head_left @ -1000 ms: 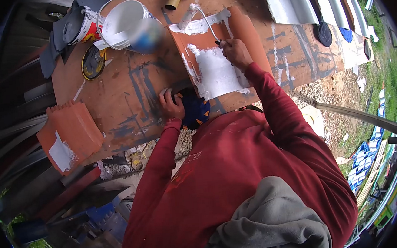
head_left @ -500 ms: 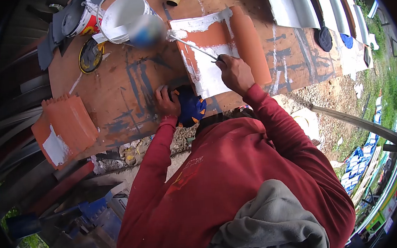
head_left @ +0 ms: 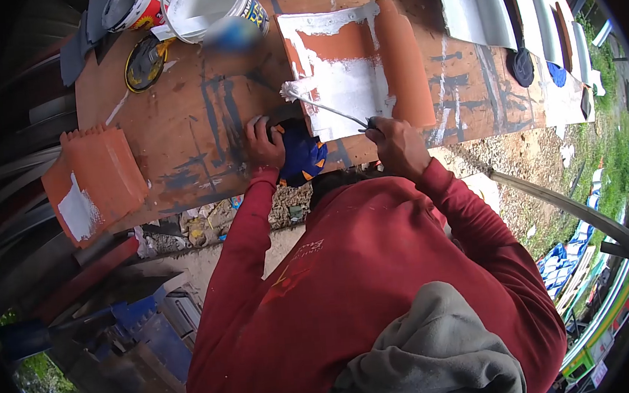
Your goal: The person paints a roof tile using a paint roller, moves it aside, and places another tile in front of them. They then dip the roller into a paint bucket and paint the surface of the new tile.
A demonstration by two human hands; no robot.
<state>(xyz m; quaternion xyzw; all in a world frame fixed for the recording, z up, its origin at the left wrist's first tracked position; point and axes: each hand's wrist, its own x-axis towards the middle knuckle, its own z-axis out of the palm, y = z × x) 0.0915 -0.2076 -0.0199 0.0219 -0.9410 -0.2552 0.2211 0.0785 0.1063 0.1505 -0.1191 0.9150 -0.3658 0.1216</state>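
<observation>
A roller (head_left: 297, 90) loaded with white paint is held by its handle in my right hand (head_left: 399, 147), which is closed. Its head lies at the left side of a terracotta tile (head_left: 409, 71), whose middle and far edge carry white paint, with a bare orange band between. My left hand (head_left: 264, 145) rests at the table's near edge, fingers slightly apart. Beside it is a dark blue, orange-patterned rounded item (head_left: 301, 153), close to the tile's lower left corner.
A white bucket (head_left: 207, 9), a second paint can (head_left: 139, 9) and a paint-smeared lid (head_left: 144, 63) are at the back left of the table (head_left: 177, 137). A partly painted tile (head_left: 99, 180) lies left. More tiles (head_left: 473, 3) lie right.
The roller head has come down the tile's left side from its far edge, towards me. My right hand has moved nearer the table's edge; my left hand has stayed beside the blue item.
</observation>
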